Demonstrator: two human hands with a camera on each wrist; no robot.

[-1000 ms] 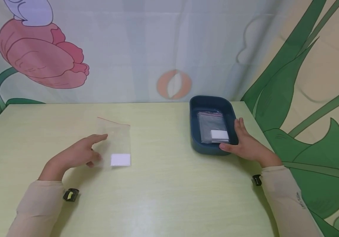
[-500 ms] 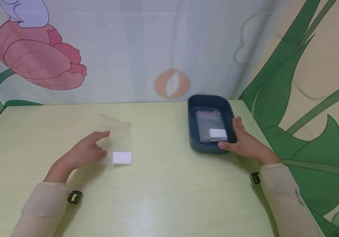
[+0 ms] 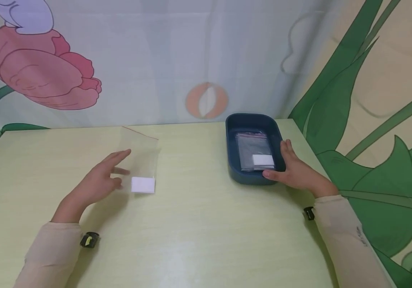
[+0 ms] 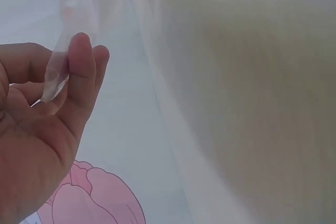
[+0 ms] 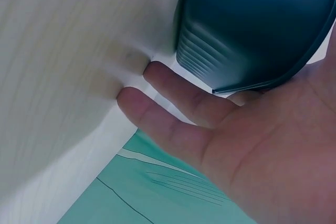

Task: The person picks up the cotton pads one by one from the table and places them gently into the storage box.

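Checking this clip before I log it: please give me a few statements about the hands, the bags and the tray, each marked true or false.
1. The left hand pinches a clear zip bag holding a white block. True.
2. The dark blue tray is bare inside. False: a zip bag with a white piece lies in it.
3. The right hand rests against the tray's right side. True.
4. The tray stands at the table's left edge. False: it stands near the far right corner.
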